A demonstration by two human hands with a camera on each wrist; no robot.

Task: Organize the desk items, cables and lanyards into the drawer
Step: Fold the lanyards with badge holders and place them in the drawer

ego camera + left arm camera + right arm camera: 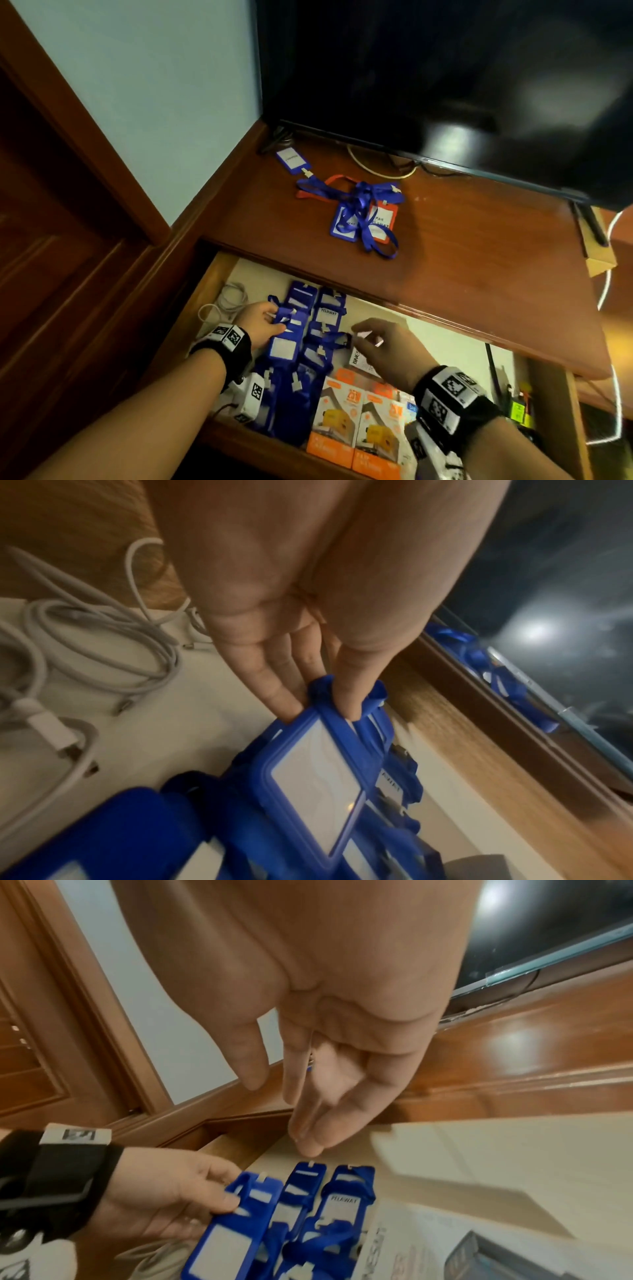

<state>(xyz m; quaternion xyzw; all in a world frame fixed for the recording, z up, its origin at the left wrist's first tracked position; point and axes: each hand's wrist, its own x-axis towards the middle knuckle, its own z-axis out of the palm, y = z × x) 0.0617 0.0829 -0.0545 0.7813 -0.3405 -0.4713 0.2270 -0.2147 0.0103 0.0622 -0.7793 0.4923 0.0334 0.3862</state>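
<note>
The wooden drawer [448, 346] stands pulled out under the desk top. Inside it, blue badge holders [325, 318] lie in two rows. My left hand [265, 323] pinches the top loop of one blue badge holder [318, 775] between thumb and fingers, at the left row. My right hand [368, 337] hovers just above the right row [346, 1202] with straight fingers pointing down and nothing plainly in them. On the desk top lies a tangle of blue and orange lanyards with badges [363, 212], and a single blue badge [291, 159] lies farther back.
Coiled white cables [229, 298] lie in the drawer's far left corner. Orange boxes [356, 421] stand at the drawer's front, with white packaging [358, 358] behind them. A dark screen [445, 68] rises at the back of the desk, with cables under it.
</note>
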